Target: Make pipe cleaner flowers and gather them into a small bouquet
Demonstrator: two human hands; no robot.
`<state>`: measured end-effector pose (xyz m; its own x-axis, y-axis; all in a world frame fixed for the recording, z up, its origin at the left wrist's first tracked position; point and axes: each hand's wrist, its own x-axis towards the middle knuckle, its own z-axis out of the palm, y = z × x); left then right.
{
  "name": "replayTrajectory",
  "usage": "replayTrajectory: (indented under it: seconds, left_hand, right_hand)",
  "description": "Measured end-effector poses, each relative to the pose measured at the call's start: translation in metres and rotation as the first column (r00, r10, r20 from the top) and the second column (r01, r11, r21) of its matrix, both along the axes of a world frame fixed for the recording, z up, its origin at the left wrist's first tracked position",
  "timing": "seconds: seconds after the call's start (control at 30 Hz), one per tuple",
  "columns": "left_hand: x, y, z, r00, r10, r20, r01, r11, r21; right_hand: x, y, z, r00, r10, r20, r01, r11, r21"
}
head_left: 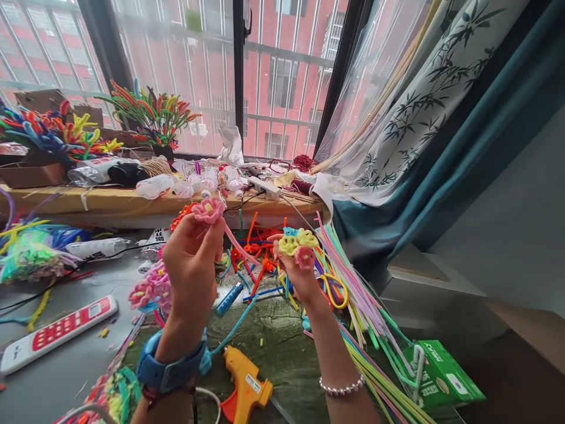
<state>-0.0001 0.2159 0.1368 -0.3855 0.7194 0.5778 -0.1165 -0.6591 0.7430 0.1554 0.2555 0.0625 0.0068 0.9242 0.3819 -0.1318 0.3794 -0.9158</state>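
My left hand (pixel 194 250) is raised left of centre, its fingers pinched on a pink fuzzy flower (pixel 209 210) with a yellow centre; a pink stem slants down to the right from it. My right hand (pixel 296 268) holds a small cluster of fuzzy flowers, with yellow ones (pixel 298 240), a blue one (pixel 291 231) and a pink one (pixel 304 257). The two hands are apart. Below them an orange glue gun (pixel 247 386) lies on the dark green mat (pixel 276 338). Pink and purple flowers (pixel 152 287) sit behind my left wrist.
Loose coloured pipe cleaners (pixel 362 282) spread along the right. A blue lighter (pixel 229 298) lies on the mat. At left is a white and red remote (pixel 62 333); at right, a green box (pixel 450 372). Bottles and potted fuzzy plants (pixel 154 115) line the windowsill (pixel 273 206).
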Motion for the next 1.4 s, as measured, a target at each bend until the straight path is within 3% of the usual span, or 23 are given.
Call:
replayTrajectory:
  seconds: [0.07,0.17,0.27,0.37,0.53,0.67,0.77,0.87,1.0,1.1,1.27,1.4]
  left_hand:
    - [-0.007,-0.004,0.004,0.992,-0.063,-0.107,0.06,0.998,-0.033]
    - [-0.011,-0.008,0.007,0.917,-0.27,-0.294,0.224,0.958,-0.18]
    - [-0.007,-0.007,0.004,0.798,-0.451,-0.4,0.334,0.883,-0.33]
    - [0.002,-0.002,-0.003,0.755,-0.497,-0.428,0.344,0.856,-0.386]
    - [0.011,0.001,-0.008,0.713,-0.504,-0.487,0.316,0.852,-0.418]
    - [0.01,0.002,-0.008,0.635,-0.452,-0.626,0.214,0.882,-0.42]
    - [0.006,0.003,-0.006,0.534,-0.353,-0.768,0.022,0.914,-0.405]
    - [0.002,0.002,-0.008,0.312,-0.329,-0.891,-0.203,0.893,-0.401]
    - [0.008,0.006,-0.029,-0.078,-0.506,-0.859,-0.368,0.816,-0.446]
    - [0.018,0.014,-0.053,-0.242,-0.59,-0.77,-0.432,0.776,-0.459]
    - [0.03,0.025,-0.078,-0.359,-0.651,-0.669,-0.481,0.743,-0.465]
    - [0.027,0.025,-0.074,-0.342,-0.66,-0.67,-0.478,0.735,-0.48]
  right_hand:
    - [0.0,0.004,-0.004,0.995,-0.05,-0.088,0.045,0.998,-0.052]
    - [-0.001,0.006,-0.003,0.988,-0.064,-0.142,0.051,0.994,-0.093]
    - [0.002,0.001,0.003,0.967,0.144,-0.211,-0.177,0.974,-0.143]
    - [0.006,-0.008,0.008,0.892,0.337,-0.301,-0.401,0.898,-0.182]
    - [0.007,-0.017,0.011,0.826,0.448,-0.341,-0.529,0.826,-0.196]
    - [0.0,-0.014,0.01,0.843,0.486,-0.232,-0.524,0.839,-0.147]
    - [-0.001,-0.008,0.007,0.909,0.362,-0.208,-0.396,0.905,-0.155]
    - [0.004,-0.003,0.006,0.946,0.186,-0.264,-0.232,0.961,-0.153]
    - [0.011,0.001,0.008,0.928,0.034,-0.372,-0.093,0.986,-0.139]
    - [0.011,0.0,0.011,0.907,-0.019,-0.421,-0.043,0.99,-0.137]
    - [0.01,-0.002,0.013,0.9,-0.028,-0.436,-0.045,0.986,-0.158]
    - [0.012,-0.003,0.014,0.909,-0.02,-0.417,-0.048,0.987,-0.153]
